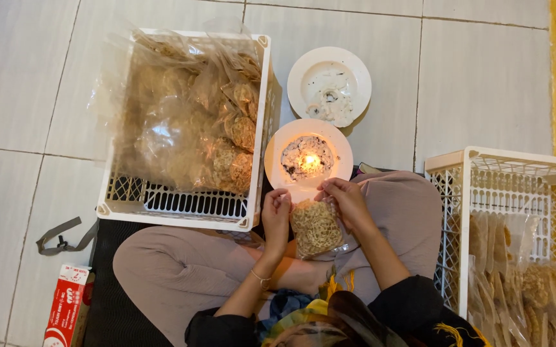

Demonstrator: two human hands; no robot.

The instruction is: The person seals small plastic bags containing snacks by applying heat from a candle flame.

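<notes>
A clear plastic bag of round brown noodle crackers (pixel 315 226) hangs between my hands. My left hand (pixel 276 215) pinches its top left corner. At the top right corner, my right hand (pixel 349 200) grips the bag's mouth. Both hands hold the open edge close to a lit candle (pixel 309 160) that burns on a white plate (pixel 278 149) just beyond them. I sit cross-legged on the floor, and the bag hangs over my lap.
A white plastic crate (pixel 185 212) at the left holds several filled cracker bags. Another white crate (pixel 458 193) with more bags stands at the right. Behind the candle plate lies a second white plate (pixel 298 71) with wax remains. A red carton (pixel 66 305) lies on the tiled floor at the lower left.
</notes>
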